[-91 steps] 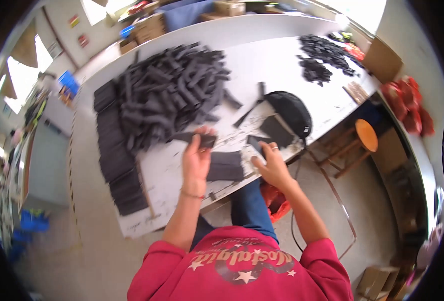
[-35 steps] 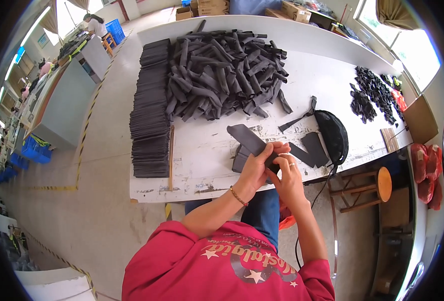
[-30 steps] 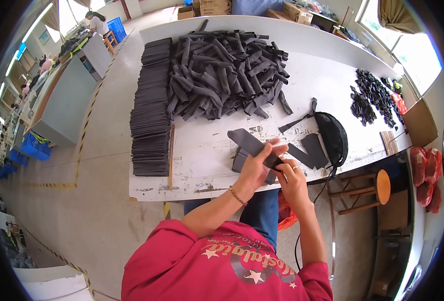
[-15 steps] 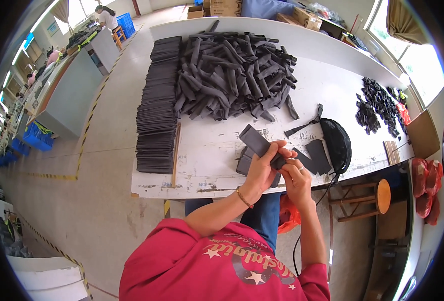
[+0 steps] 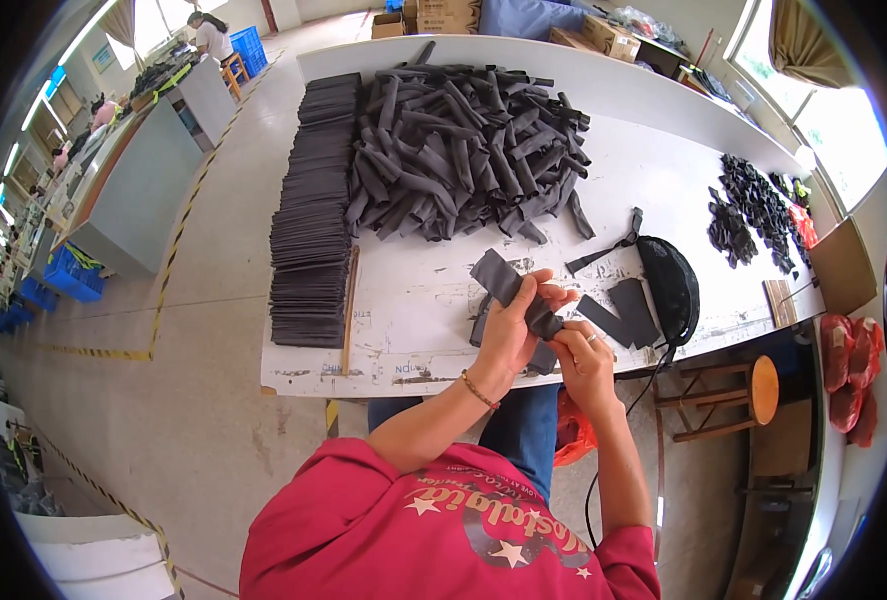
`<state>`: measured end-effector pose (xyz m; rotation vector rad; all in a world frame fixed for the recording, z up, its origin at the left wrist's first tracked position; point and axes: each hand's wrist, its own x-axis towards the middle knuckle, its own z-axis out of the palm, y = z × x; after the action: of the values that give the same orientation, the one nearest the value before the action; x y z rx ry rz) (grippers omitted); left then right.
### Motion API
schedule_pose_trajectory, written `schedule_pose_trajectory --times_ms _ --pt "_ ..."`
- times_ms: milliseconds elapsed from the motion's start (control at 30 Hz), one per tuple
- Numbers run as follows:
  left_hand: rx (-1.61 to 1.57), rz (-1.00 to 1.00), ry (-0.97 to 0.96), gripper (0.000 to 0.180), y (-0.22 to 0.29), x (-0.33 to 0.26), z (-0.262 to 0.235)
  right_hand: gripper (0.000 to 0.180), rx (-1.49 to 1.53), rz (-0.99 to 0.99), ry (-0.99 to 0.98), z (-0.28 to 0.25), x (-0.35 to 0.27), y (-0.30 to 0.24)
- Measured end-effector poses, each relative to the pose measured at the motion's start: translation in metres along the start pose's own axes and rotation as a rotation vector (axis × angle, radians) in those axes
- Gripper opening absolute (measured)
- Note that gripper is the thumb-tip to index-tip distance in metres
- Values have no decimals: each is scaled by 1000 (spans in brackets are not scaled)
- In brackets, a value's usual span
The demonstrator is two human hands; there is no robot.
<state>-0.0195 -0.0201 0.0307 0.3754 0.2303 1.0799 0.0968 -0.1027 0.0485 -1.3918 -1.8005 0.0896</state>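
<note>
Together, two hands [image 5: 548, 345] grip one dark strip [image 5: 508, 285].

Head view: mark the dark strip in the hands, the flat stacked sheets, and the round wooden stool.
dark strip [image 5: 503, 280], head view, on its free upper end above the hands
flat stacked sheets [image 5: 313, 230], head view, middle of the stack row
round wooden stool [image 5: 762, 388], head view, on its seat

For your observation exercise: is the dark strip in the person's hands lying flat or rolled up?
Partly rolled. The dark strip is curled tight between the left hand and right hand; its far end sticks out flat.
</note>
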Motion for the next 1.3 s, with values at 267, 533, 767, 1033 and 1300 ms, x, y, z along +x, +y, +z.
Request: schedule_pose_trajectory --times_ms 267,533,767,1033,1300 --pt "43 105 61 36 25 0 1 17 -34 -33 37 -1 -2 4" --pt "95 116 14 28 26 0 -3 21 -51 -73 11 3 -2 12" --pt "50 90 20 29 26 4 -8 17 45 70 81 6 1 3" --pt "51 217 -44 27 31 9 -8 14 635 488 411 39 -15 22" --pt "-28 118 -109 27 39 15 -27 18 871 733 174 30 10 9"
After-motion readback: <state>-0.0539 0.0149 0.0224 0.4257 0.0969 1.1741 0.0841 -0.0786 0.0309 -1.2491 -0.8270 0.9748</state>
